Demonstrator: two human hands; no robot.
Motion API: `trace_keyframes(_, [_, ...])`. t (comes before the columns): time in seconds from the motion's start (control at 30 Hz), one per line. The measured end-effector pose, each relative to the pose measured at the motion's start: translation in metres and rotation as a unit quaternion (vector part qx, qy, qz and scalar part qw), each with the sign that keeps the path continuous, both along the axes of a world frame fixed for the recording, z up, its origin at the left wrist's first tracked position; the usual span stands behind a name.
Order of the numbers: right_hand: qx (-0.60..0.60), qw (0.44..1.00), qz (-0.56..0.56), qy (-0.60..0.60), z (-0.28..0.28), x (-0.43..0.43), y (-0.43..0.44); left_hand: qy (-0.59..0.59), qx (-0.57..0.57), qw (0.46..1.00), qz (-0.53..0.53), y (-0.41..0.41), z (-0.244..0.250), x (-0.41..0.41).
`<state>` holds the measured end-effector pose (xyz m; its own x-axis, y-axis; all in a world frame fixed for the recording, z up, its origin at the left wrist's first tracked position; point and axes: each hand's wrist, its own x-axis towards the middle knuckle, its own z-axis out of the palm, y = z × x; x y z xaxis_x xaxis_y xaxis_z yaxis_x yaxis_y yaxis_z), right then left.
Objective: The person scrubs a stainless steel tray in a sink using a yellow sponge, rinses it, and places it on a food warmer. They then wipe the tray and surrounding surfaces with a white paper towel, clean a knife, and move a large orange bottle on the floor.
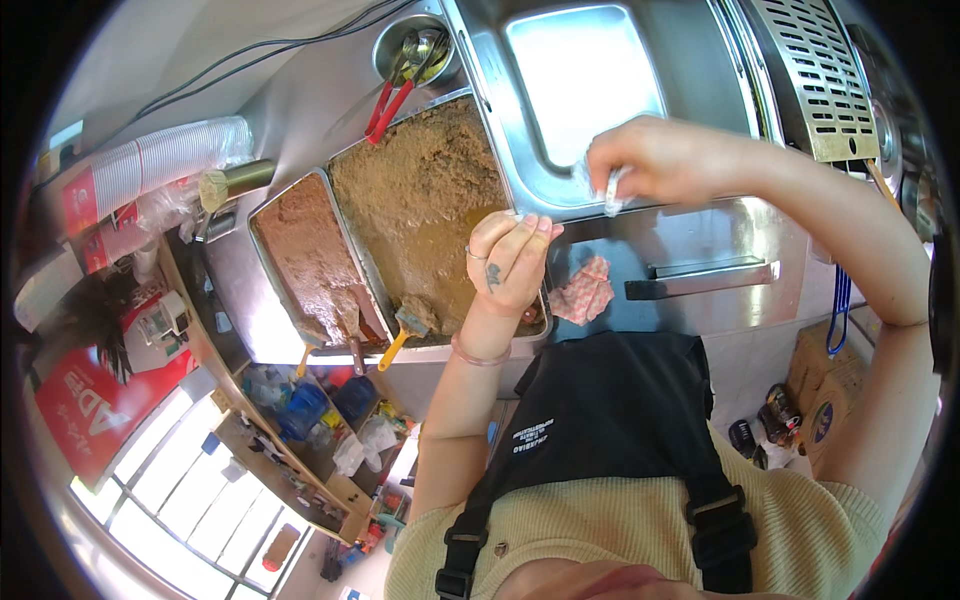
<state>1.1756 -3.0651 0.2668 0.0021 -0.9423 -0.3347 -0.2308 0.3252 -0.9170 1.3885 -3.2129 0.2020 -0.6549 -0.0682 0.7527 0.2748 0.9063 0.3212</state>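
My right hand (645, 161), blurred, pinches a crumpled white piece (613, 191), perhaps tissue or thin plastic, over the near edge of a shiny steel basin (525, 176). My left hand (510, 259) is raised to the left of it, fingertips bunched together, above the right edge of a tray of brown paste (427, 187). A trace of white shows at those fingertips; whether they hold anything is unclear. A crumpled red-and-white checked cloth (585, 291) lies on the steel counter (701, 225) just right of my left hand.
A smaller tray of reddish-brown paste (300, 232) adjoins the first. Yellow-handled scrapers (405, 330) rest at their near edges. Red-handled tongs (390, 109) lean in a steel pot (379, 49). Stacked paper cups (165, 161) lie left. A long metal tool (705, 277) sits right; slotted metalwork (817, 67) stands beyond.
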Motion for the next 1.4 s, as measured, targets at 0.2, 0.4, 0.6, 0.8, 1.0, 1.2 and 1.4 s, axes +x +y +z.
trace_keyframes(0.2, [-0.077,0.889,-0.368,-0.26,-0.044,0.0,-0.053,0.009,0.007,1.0,-0.01,-0.001,-0.002,-0.002])
trace_keyframes(0.4, [-0.03,0.996,0.026,-0.084,-0.042,0.009,-0.042,-0.011,0.013,1.0,-0.009,-0.004,-0.004,0.004])
trace_keyframes(0.6, [0.167,0.939,-0.28,-0.11,-0.095,-0.036,-0.071,-0.015,0.016,1.0,-0.015,0.0,-0.001,0.001])
trace_keyframes(0.8, [0.228,0.877,-0.411,-0.103,-0.132,0.007,-0.113,-0.037,0.013,0.999,-0.035,-0.001,-0.004,0.001])
trace_keyframes(1.0, [0.153,0.858,-0.408,-0.27,-0.076,0.028,-0.097,-0.035,0.013,0.999,-0.027,-0.003,-0.009,0.006])
trace_keyframes(1.2, [0.019,0.902,-0.273,-0.334,-0.017,-0.006,-0.06,-0.035,0.003,0.999,-0.016,-0.002,-0.006,0.004])
trace_keyframes(1.4, [0.09,0.946,-0.309,0.026,-0.134,-0.04,-0.098,-0.037,0.006,0.999,-0.029,-0.002,-0.005,0.004])
